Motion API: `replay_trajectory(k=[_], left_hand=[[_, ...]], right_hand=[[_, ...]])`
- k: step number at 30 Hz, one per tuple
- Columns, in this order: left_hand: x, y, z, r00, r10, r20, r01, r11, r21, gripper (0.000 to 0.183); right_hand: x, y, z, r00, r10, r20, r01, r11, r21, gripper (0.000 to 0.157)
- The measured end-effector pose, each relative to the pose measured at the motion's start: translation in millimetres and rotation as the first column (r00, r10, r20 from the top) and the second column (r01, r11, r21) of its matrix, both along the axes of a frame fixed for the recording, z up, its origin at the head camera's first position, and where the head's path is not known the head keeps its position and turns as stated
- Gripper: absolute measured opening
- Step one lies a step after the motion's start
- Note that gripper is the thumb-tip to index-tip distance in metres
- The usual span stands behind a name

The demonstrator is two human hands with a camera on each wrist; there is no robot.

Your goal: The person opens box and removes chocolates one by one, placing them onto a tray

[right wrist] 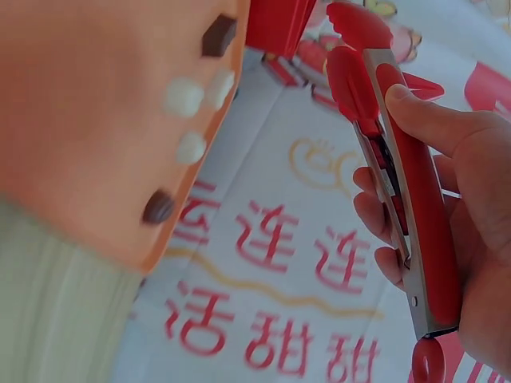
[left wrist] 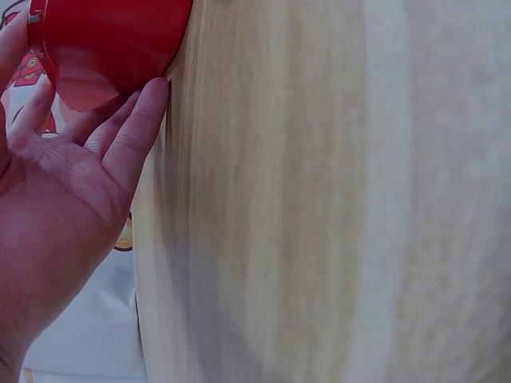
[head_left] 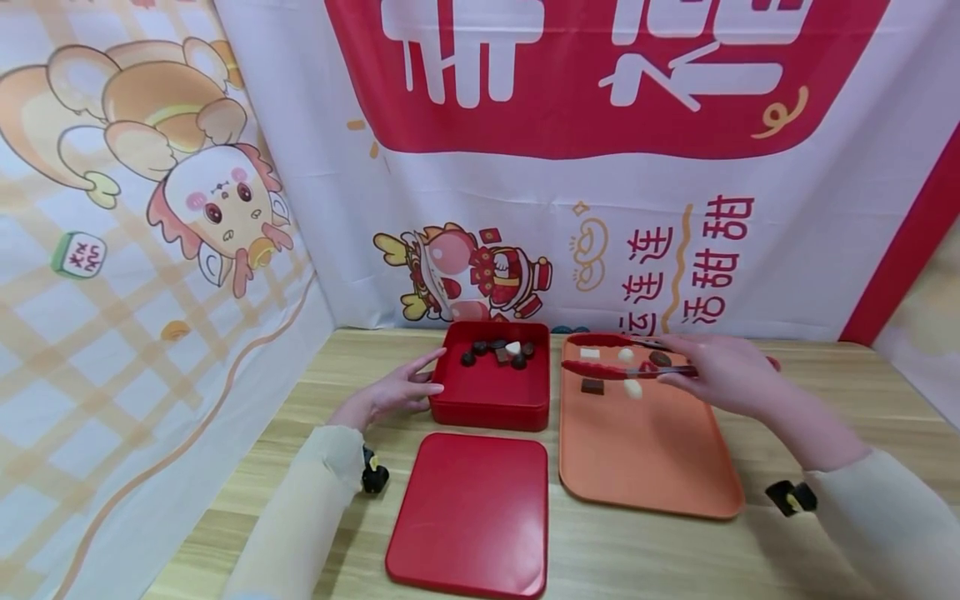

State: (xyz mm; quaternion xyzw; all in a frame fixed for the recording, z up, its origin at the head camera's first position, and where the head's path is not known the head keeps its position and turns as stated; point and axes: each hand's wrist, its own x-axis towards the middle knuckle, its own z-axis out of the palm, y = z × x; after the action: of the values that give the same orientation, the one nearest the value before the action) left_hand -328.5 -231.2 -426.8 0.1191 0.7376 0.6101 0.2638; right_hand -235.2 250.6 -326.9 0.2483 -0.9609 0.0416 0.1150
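Note:
My left hand (head_left: 397, 390) touches the left side of an uncovered red box (head_left: 491, 417), its fingers nearly straight along the wall. Several dark chocolates (head_left: 519, 362) and one white chocolate (head_left: 513, 347) lie toward the box's back. In my right hand (head_left: 723, 371) I grip red-handled metal tongs (right wrist: 419, 199), their red tips spread apart with nothing visible between them. The tips overlap the back of an orange tray (head_left: 645, 458) in the head view. White chocolates (right wrist: 184, 96) and dark ones, including a brown rectangular chocolate (head_left: 592, 386), lie on the tray.
A flat red lid (head_left: 472, 517) lies in front of the box, left of the tray. Everything stands on a wood-grain table (head_left: 600, 550). A printed cloth (head_left: 600, 183) hangs right behind the box and tray, and another patterned cloth (head_left: 150, 350) closes off the left side.

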Motion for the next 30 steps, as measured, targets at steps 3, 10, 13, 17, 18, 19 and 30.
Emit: replay_trajectory(k=[3, 10, 13, 17, 18, 19, 30], left_hand=[[0.0, 0.1, -0.6, 1.000, -0.001, 0.001, 0.001, 1.000, -0.004, 0.073], [1.0, 0.7, 0.7, 1.000, -0.002, 0.002, 0.002, 1.000, 0.004, 0.074], [1.6, 1.0, 1.6, 1.000, 0.000, 0.005, 0.000, 1.000, 0.006, 0.075], [1.5, 1.0, 1.7, 1.000, 0.001, 0.009, -0.001, 1.000, 0.012, 0.075], [1.3, 0.8, 1.5, 1.000, 0.002, 0.010, -0.002, 1.000, 0.012, 0.075], [1.4, 0.5, 1.5, 1.000, 0.002, 0.010, -0.002, 1.000, 0.012, 0.074], [0.3, 1.8, 0.9, 1.000, -0.002, 0.009, 0.002, 1.000, 0.010, 0.075]], right_hand=[[-5.7, -16.2, 1.5, 0.999, 0.048, -0.024, -0.047, 0.999, 0.010, 0.059], [-20.8, -50.5, -0.5, 0.992, 0.122, -0.032, -0.121, 0.992, 0.028, 0.056], [-27.5, -63.6, -2.3, 0.989, 0.144, -0.024, -0.143, 0.989, 0.037, 0.056], [-35.8, -78.2, -3.8, 0.987, 0.155, -0.032, -0.153, 0.986, 0.063, 0.055], [-38.1, -81.3, -4.2, 0.987, 0.159, -0.032, -0.156, 0.985, 0.069, 0.056], [-40.6, -84.4, -4.4, 0.986, 0.163, -0.031, -0.161, 0.984, 0.071, 0.056], [-65.4, -113.2, -7.3, 0.987, 0.142, 0.075, -0.148, 0.985, 0.088, 0.062]])
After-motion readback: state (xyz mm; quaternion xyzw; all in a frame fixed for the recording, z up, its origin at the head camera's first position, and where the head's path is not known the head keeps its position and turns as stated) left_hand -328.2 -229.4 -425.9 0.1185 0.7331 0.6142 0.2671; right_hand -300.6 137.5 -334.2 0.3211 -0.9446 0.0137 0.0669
